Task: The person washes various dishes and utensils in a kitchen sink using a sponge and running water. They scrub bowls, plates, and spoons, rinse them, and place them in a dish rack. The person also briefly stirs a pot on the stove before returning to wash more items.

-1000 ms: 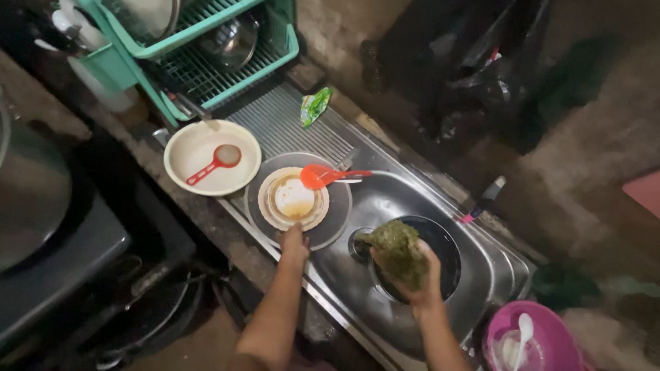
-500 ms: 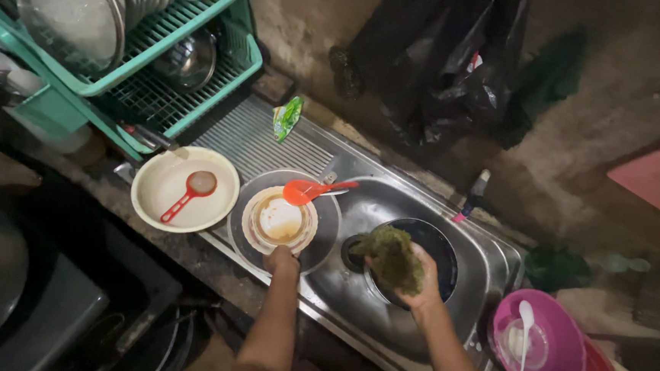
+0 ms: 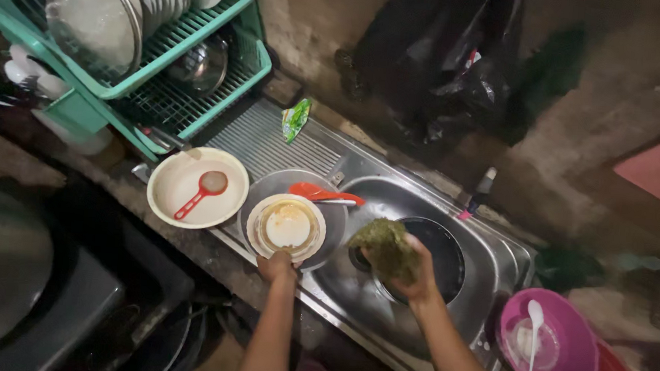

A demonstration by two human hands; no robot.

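Observation:
My left hand grips the near edge of a small cream bowl that sits on a grey metal plate on the drainboard. My right hand holds a green scouring sponge over the steel sink, just in front of a dark pan lying in the basin. A red spoon rests on the far side of the grey plate.
A cream bowl with a red strainer scoop sits to the left. A green dish rack with plates stands at the back left. A pink bowl with a white spoon is at the right. A dark stove is at the near left.
The view has shifted, so everything sits lower and further right. My right hand has lifted the sponge slightly towards the left; my left hand stays on the bowl's edge.

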